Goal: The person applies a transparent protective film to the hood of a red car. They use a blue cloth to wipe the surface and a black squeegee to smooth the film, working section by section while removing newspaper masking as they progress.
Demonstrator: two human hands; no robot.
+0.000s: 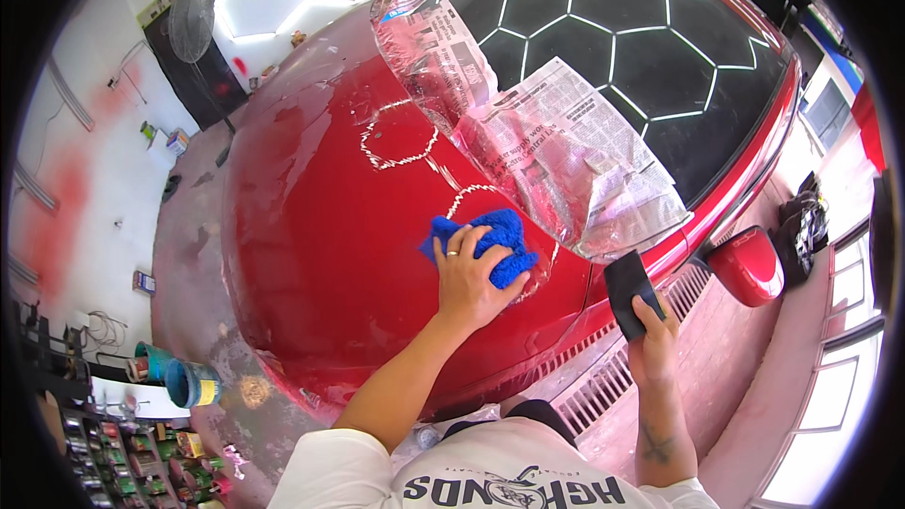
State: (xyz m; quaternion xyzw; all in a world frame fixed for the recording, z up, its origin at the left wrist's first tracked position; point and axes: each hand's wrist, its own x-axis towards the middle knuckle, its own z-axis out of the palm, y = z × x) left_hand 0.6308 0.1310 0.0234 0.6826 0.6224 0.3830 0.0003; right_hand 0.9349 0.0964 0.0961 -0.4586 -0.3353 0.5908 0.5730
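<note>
My left hand (pixel 469 278), with a ring on one finger, presses a bunched blue cloth (pixel 504 226) onto the glossy red hood (pixel 330 226) of a car. Jagged pale outlines (pixel 401 163) show on the paint beside and beyond the cloth. In my right hand (pixel 652 344), raised off the car's side, is a flat black rectangular piece (pixel 626 287); I cannot tell if it is a sanding block or a folded sheet. Pink-stained newspaper and plastic film (pixel 575 151) cover the hood's rear edge and the bottom of the dark windshield (pixel 603 28).
A red side mirror (pixel 745 266) juts out at the right, above a floor grating (pixel 599 391). To the left stand a fan (pixel 191 19), blue buckets (pixel 191 384) and a rack of cans (pixel 141 462). Bright hexagonal lights (pixel 264 0) hang at the back.
</note>
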